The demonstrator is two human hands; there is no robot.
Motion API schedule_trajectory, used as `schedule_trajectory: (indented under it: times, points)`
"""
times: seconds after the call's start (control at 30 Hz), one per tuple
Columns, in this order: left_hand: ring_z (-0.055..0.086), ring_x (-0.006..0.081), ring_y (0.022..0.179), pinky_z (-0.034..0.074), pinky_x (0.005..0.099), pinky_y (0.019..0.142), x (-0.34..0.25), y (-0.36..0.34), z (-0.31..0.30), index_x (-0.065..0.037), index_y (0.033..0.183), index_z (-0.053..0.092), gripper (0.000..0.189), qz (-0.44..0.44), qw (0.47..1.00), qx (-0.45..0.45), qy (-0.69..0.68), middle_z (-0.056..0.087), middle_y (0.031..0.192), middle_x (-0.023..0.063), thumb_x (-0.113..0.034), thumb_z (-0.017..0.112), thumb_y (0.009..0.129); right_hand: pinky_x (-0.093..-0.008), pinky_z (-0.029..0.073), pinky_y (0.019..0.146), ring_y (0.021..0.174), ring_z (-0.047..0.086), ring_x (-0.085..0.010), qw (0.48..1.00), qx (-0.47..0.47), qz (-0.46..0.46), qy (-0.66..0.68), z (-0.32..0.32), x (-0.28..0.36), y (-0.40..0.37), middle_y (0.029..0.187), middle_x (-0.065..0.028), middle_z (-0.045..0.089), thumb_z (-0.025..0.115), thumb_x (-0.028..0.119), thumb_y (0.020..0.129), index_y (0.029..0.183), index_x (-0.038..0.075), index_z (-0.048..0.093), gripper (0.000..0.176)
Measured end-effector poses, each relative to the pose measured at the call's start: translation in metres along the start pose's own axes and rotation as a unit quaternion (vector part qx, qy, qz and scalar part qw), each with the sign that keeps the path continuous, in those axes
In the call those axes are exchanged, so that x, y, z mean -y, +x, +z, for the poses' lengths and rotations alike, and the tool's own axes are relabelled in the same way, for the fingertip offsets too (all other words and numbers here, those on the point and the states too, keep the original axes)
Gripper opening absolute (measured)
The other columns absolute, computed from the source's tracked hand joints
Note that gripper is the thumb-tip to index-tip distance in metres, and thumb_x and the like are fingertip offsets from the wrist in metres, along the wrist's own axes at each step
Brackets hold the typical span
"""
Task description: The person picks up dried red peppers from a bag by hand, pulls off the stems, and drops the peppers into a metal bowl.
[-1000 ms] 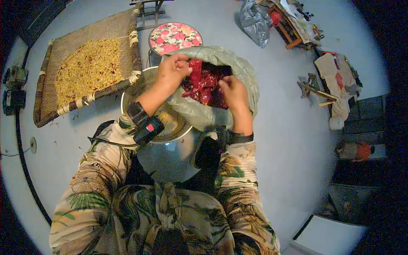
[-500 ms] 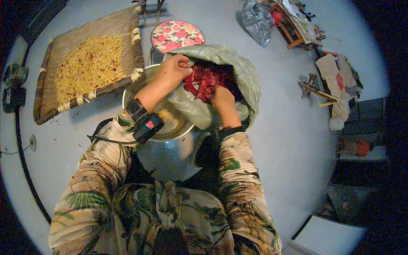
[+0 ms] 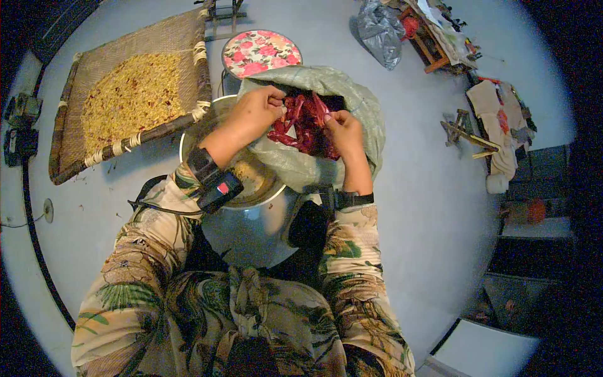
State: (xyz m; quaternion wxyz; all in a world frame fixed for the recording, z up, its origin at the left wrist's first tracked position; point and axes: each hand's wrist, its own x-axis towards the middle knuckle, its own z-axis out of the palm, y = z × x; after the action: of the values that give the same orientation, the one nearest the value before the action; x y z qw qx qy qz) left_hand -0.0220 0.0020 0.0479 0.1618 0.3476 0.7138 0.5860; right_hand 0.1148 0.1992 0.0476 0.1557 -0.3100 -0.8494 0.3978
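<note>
An open woven sack (image 3: 295, 166) holds a heap of dried red chilies (image 3: 308, 135). My left hand (image 3: 257, 110) is over the sack's left side, fingers curled in a pinch beside the heap; what lies in that pinch, if anything, is too small to make out. Across from it, my right hand (image 3: 345, 131) grips a dried red chili (image 3: 320, 108) between thumb and fingers, above the others. A large metal pot (image 3: 251, 226) stands below and left of the sack, partly covered by my left forearm. Some yellowish bits (image 3: 248, 173) show inside it.
To the left, a woven tray with a wooden frame (image 3: 125, 146) bears yellow seeds (image 3: 135, 100). A round floral-topped stool (image 3: 264, 53) stands behind the sack. A grey plastic bag (image 3: 380, 38) and a small wooden stand (image 3: 468, 135) are on the right.
My right hand has come up and to the right out of the chili heap, and a chili now shows at its fingertips. My left hand has barely moved.
</note>
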Motion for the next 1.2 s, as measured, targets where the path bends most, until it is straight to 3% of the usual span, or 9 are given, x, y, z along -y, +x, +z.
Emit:
schedule_trajectory:
  times: [0.13,0.2,0.3,0.4,0.47,0.6,0.83,1.0,1.2]
  points:
    - [0.065,0.0199,0.081,0.051,0.0315,0.070,-0.001,0.001,0.006,0.004,0.105,0.058,0.034,-0.024,0.999,0.015,-0.025,0.065,0.090,0.0147,-0.010,0.067,0.076,-0.0284,0.051,0.058,0.067,0.062,-0.0141,0.965,0.083,0.067,0.240,-0.010,0.026,-0.012,0.082,-0.0066,0.067,0.059,0.021,0.089,0.089,0.002,0.063,0.019]
    - [0.065,0.0212,0.082,0.051,0.0319,0.071,-0.010,-0.001,0.007,0.003,0.106,0.058,0.034,-0.027,0.997,0.024,-0.063,0.065,0.090,0.0148,-0.010,0.068,0.076,-0.0258,0.052,0.056,0.066,0.062,-0.0135,0.951,0.120,0.073,0.277,-0.013,0.037,-0.016,0.083,-0.0060,0.066,0.057,0.021,0.090,0.090,0.003,0.062,0.018]
    - [0.062,0.0220,0.095,0.049,0.0332,0.083,-0.032,-0.009,0.005,-0.004,0.115,0.056,0.040,0.063,0.998,0.010,0.017,0.064,0.101,0.0114,-0.010,0.068,0.077,-0.0254,0.053,0.056,0.064,0.062,-0.0136,0.934,0.153,0.090,0.310,-0.014,0.048,-0.020,0.083,-0.0061,0.066,0.057,0.021,0.090,0.090,0.004,0.062,0.018]
    - [0.057,0.0285,0.106,0.046,0.0365,0.090,-0.043,-0.011,0.003,-0.006,0.117,0.055,0.043,0.233,0.962,-0.031,0.143,0.060,0.111,0.0137,-0.009,0.066,0.075,-0.0248,0.054,0.058,0.064,0.062,-0.0129,0.924,0.177,0.107,0.320,-0.014,0.056,-0.021,0.082,-0.0053,0.065,0.058,0.021,0.090,0.089,0.004,0.060,0.017]
    - [0.053,0.0311,0.111,0.044,0.0378,0.093,-0.049,-0.014,0.003,-0.006,0.117,0.054,0.044,0.242,0.959,-0.002,0.149,0.057,0.116,0.0142,-0.008,0.064,0.075,-0.0244,0.054,0.058,0.065,0.063,-0.0127,0.921,0.190,0.106,0.322,-0.014,0.058,-0.022,0.083,-0.0050,0.064,0.058,0.021,0.090,0.089,0.005,0.059,0.016]
    - [0.055,0.0318,0.109,0.045,0.0380,0.092,-0.046,-0.014,0.006,-0.006,0.117,0.054,0.042,0.242,0.958,0.035,0.148,0.057,0.117,0.0144,-0.010,0.063,0.076,-0.0247,0.054,0.059,0.066,0.063,-0.0131,0.918,0.212,0.094,0.322,-0.012,0.062,-0.027,0.084,-0.0053,0.064,0.056,0.023,0.091,0.091,0.004,0.059,0.019]
    - [0.060,0.0326,0.097,0.048,0.0379,0.083,-0.035,-0.014,0.008,-0.004,0.109,0.057,0.031,0.214,0.964,-0.024,0.155,0.061,0.104,0.0146,-0.009,0.061,0.078,-0.0260,0.053,0.066,0.072,0.062,-0.0133,0.908,0.222,0.103,0.341,-0.010,0.066,-0.027,0.086,-0.0060,0.064,0.055,0.029,0.092,0.098,0.004,0.060,0.026]
    - [0.061,0.0324,0.088,0.049,0.0386,0.076,-0.036,-0.013,0.006,-0.004,0.099,0.061,0.022,0.198,0.968,-0.065,0.136,0.063,0.095,0.0140,-0.009,0.061,0.078,-0.0268,0.053,0.065,0.075,0.063,-0.0150,0.926,0.150,0.026,0.345,-0.006,0.071,-0.030,0.090,-0.0071,0.065,0.061,0.022,0.088,0.106,0.001,0.058,0.028]
    - [0.061,0.0318,0.093,0.048,0.0376,0.083,-0.039,-0.014,0.002,-0.002,0.104,0.061,0.025,0.167,0.976,-0.034,0.134,0.063,0.100,0.0149,-0.011,0.060,0.080,-0.0260,0.049,0.077,0.085,0.061,-0.0158,0.943,0.098,-0.085,0.307,0.006,0.083,-0.041,0.093,-0.0064,0.064,0.069,0.013,0.079,0.111,0.002,0.059,0.035]
